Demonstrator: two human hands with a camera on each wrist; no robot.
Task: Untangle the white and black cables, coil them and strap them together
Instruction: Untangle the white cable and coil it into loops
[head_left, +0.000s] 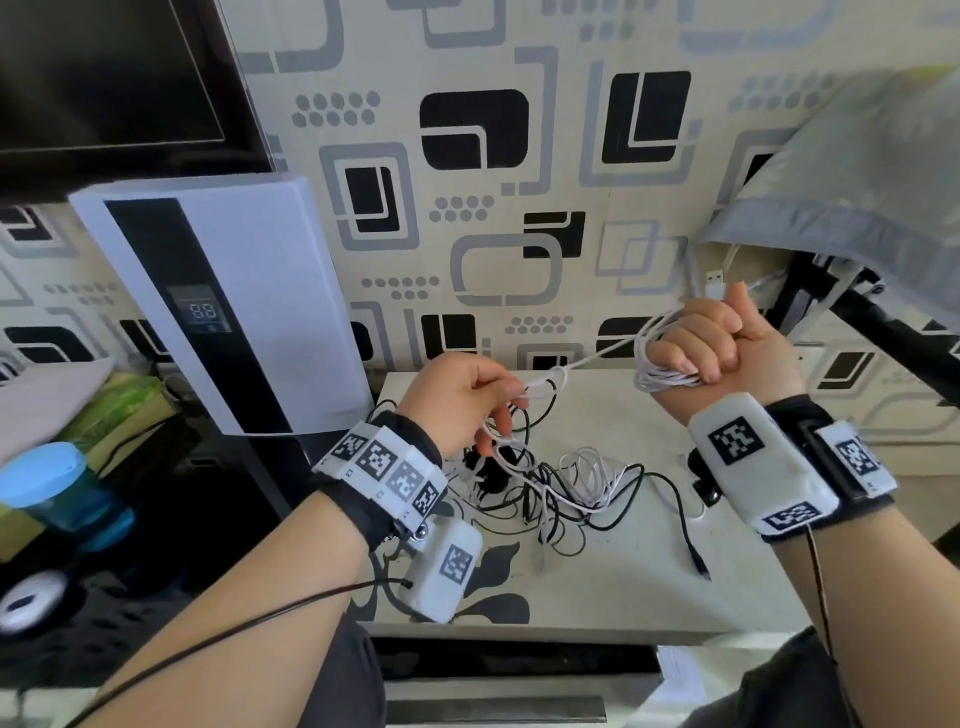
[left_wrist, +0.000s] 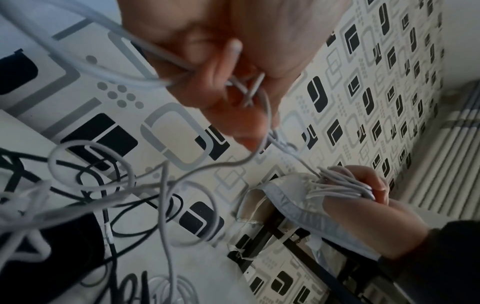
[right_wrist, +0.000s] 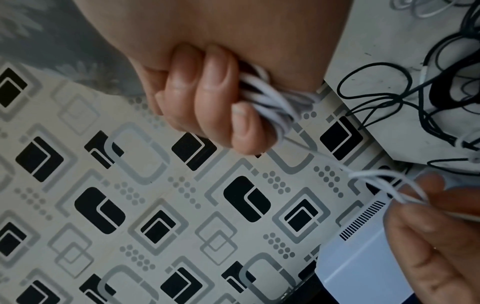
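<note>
My right hand (head_left: 701, 343) is raised above the table and grips several coiled loops of the white cable (head_left: 660, 376), fingers curled tight round them (right_wrist: 270, 100). A taut white strand runs left from the coil to a small knot (head_left: 557, 372). My left hand (head_left: 480, 402) pinches the white cable just left of that knot (left_wrist: 244, 90). Below it the rest of the white cable and the black cable (head_left: 670, 491) lie tangled on the table (head_left: 623, 582). The black cable's plug end (head_left: 701, 569) lies at the front right.
A white appliance with a black panel (head_left: 223, 306) leans at the table's left. A patterned wall (head_left: 467, 156) stands behind. A grey cushion (head_left: 857, 171) overhangs the right side, with a USB plug (head_left: 716, 278) hanging below it. A blue-lidded jar (head_left: 52, 488) sits at the far left.
</note>
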